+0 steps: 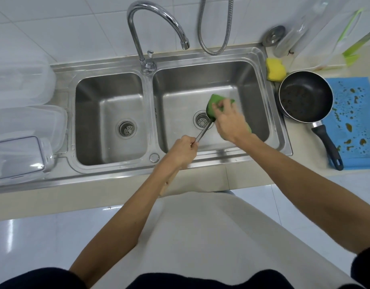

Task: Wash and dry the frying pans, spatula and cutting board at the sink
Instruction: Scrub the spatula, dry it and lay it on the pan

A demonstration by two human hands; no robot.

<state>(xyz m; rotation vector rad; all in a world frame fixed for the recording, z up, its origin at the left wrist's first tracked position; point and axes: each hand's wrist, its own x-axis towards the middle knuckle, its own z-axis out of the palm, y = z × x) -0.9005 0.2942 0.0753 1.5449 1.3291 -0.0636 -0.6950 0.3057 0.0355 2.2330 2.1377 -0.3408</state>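
Spatula (203, 131) over the sink (258, 90)
Left hand (183, 151) fingers clamp its handle; right hand (230, 122) fingers pinch sponge (213, 103) on its blade.

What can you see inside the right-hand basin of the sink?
A drain strainer, and a spatula held by the left hand while the right hand presses a green scourer on its head. Scourer and hand hide most of that head.

This is a home-style kitchen. A stainless-steel double-bowl sink (117, 171) fills the middle of the frame, set in a beige countertop (54, 197) below a white-tiled wall (75, 28), with a gooseneck tap (135, 37) at top centre. At right sit a yellow sponge (275, 69), a soiled frying pan (305, 97) and a stained blue cutting board (355, 126). Clear plastic containers (23, 122) are stacked at left.
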